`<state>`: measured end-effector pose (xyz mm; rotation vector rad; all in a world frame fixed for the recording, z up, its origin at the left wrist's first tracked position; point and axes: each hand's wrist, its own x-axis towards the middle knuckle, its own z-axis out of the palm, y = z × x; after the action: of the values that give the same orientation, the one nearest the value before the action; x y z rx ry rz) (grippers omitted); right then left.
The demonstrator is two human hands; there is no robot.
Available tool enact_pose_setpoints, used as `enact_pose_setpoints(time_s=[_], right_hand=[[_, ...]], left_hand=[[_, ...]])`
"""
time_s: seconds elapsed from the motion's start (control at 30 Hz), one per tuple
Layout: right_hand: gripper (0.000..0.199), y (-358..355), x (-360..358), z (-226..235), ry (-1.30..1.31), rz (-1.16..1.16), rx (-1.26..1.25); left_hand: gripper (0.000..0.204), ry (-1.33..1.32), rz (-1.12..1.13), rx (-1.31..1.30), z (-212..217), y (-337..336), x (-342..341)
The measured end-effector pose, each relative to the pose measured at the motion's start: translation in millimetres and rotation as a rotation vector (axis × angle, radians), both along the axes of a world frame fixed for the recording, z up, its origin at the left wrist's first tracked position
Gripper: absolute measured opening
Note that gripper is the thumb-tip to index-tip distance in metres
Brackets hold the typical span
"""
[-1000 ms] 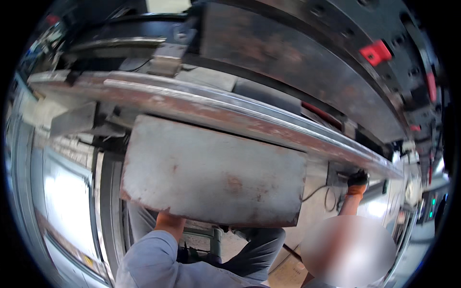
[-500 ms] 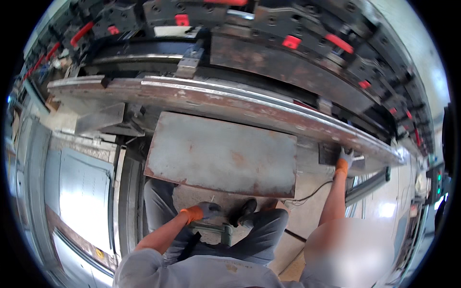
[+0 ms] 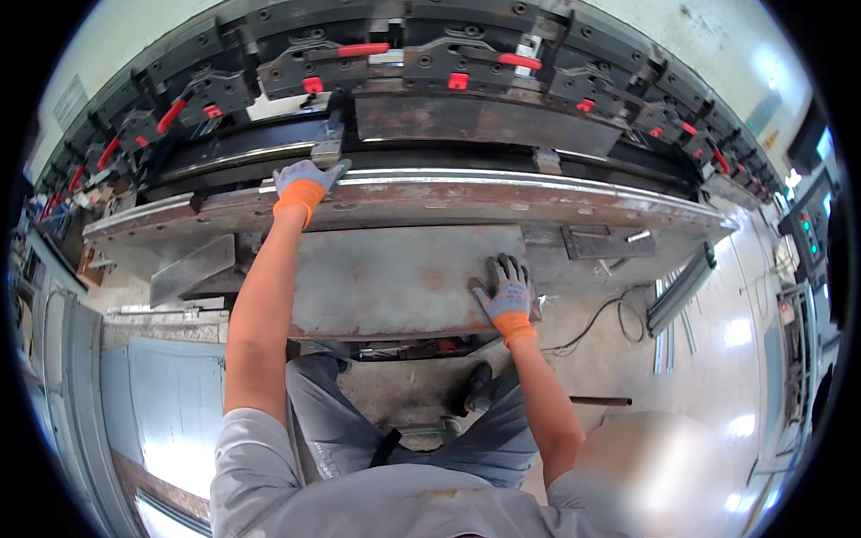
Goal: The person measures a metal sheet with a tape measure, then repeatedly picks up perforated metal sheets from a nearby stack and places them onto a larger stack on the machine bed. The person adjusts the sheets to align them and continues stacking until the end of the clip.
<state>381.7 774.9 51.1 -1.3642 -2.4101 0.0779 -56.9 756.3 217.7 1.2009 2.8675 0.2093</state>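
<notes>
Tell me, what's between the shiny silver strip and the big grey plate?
In the head view, the rusty brown beam face lies between the silver strip and the grey plate. The left forearm crosses there.

Bright glare is reflected by the floor (image 3: 717, 354) and the lower-left metal sheet (image 3: 175, 403). Straight edges are bowed; the lower right is blurred.

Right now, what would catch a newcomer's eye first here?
Probably the broad grey, rust-spotted plate at the centre, with the gloved right hand spread over its right side. Beyond it, the orange-cuffed left hand is at the long rail. Bright red handles dot the dark machine above.
</notes>
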Motion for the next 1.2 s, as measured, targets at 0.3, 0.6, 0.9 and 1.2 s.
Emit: enact_pose_setpoints(time_s=[0.3, 0.6, 0.9, 1.2], right_hand=[[0.076, -2, -2, -2, -0.021, -0.028, 0.018], [0.073, 1, -1, -11, 0.046, 0.025, 0.063], [0.074, 3, -3, -10, 0.032, 0.011, 0.069], [0.074, 0, -2, -13, 0.007, -0.001, 0.1]], left_hand=[[0.099, -0.059, -0.081, 0.057, -6, 14, 25], [0.102, -0.113, -0.12, 0.091, -8, 30, 56], [0.105, -0.116, -0.142, 0.069, -3, 30, 60], [0.097, -0.089, -0.147, 0.106, -9, 31, 63]])
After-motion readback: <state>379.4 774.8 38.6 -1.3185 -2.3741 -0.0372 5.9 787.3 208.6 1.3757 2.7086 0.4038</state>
